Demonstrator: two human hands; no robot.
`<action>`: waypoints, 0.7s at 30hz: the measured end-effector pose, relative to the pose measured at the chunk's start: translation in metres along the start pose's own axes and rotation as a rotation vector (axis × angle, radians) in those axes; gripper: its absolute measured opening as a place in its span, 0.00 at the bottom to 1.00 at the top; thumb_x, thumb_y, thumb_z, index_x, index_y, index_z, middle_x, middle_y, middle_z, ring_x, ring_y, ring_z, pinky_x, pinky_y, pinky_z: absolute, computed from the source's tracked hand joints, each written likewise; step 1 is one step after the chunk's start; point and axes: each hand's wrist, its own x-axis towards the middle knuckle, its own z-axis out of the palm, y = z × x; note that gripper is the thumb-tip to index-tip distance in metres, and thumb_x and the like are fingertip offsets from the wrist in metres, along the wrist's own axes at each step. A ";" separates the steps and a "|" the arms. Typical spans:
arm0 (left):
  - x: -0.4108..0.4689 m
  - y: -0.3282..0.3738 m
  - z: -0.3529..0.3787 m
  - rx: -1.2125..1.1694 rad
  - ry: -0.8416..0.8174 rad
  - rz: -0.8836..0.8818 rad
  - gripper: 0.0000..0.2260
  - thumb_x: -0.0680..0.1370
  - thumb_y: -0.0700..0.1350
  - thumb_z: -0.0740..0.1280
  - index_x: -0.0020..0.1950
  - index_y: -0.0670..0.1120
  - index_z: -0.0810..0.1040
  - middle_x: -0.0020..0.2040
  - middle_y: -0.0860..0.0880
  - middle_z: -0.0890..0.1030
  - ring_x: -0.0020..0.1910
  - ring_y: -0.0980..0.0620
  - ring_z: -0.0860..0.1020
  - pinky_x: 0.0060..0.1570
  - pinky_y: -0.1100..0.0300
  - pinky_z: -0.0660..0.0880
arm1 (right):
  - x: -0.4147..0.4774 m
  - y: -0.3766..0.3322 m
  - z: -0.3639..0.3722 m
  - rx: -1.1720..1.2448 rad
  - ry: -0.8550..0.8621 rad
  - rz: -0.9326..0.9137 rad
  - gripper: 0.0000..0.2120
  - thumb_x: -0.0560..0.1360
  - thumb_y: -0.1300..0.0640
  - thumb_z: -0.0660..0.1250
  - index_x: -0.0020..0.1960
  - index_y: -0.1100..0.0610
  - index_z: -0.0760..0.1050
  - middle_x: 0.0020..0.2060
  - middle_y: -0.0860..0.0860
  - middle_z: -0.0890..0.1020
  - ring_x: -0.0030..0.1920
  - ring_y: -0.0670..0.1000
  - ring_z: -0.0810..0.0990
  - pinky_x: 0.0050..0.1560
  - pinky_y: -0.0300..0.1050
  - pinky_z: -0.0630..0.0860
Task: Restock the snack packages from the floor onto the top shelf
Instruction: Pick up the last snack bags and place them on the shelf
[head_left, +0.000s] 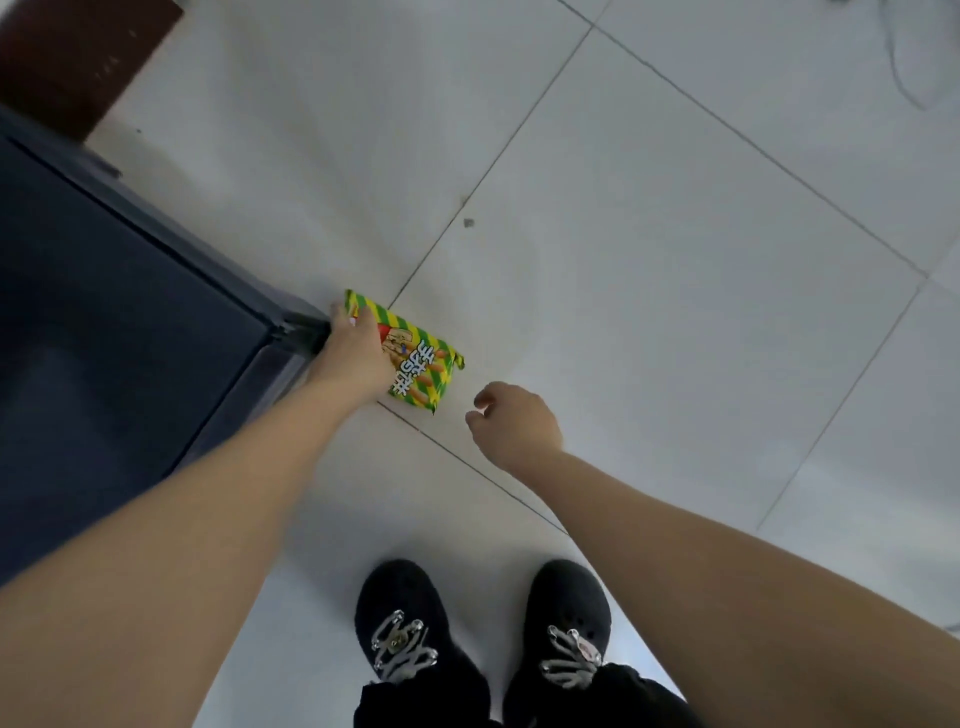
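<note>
A green-and-yellow striped snack package lies on the white tiled floor beside the corner of a dark blue shelf unit. My left hand reaches down over the package's left end, with fingers curled round its edge. My right hand hovers a little to the right of the package, its fingers loosely curled and holding nothing. The top shelf itself is out of view.
My two black shoes stand on the floor below the hands. A dark red-brown object sits at the top left corner. A thin cable lies on the tiles at the top right.
</note>
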 end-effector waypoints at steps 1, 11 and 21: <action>0.011 -0.001 0.005 -0.030 -0.007 -0.042 0.34 0.78 0.34 0.62 0.79 0.43 0.47 0.78 0.41 0.44 0.72 0.38 0.64 0.70 0.47 0.66 | 0.009 0.000 0.007 0.033 -0.007 0.002 0.16 0.78 0.52 0.61 0.65 0.51 0.74 0.59 0.49 0.79 0.59 0.53 0.77 0.52 0.44 0.73; 0.023 -0.024 0.054 -0.129 0.047 -0.181 0.14 0.80 0.44 0.58 0.62 0.37 0.74 0.60 0.37 0.75 0.54 0.39 0.76 0.52 0.51 0.73 | 0.045 -0.005 0.029 0.543 -0.049 0.144 0.18 0.75 0.63 0.58 0.63 0.55 0.73 0.51 0.52 0.80 0.51 0.54 0.77 0.47 0.44 0.73; -0.104 0.023 -0.004 -0.478 0.132 -0.106 0.14 0.80 0.45 0.62 0.66 0.46 0.68 0.60 0.45 0.67 0.48 0.49 0.72 0.36 0.64 0.70 | -0.067 0.003 -0.034 0.483 0.174 0.265 0.11 0.78 0.48 0.62 0.47 0.56 0.69 0.38 0.50 0.76 0.35 0.49 0.73 0.30 0.41 0.66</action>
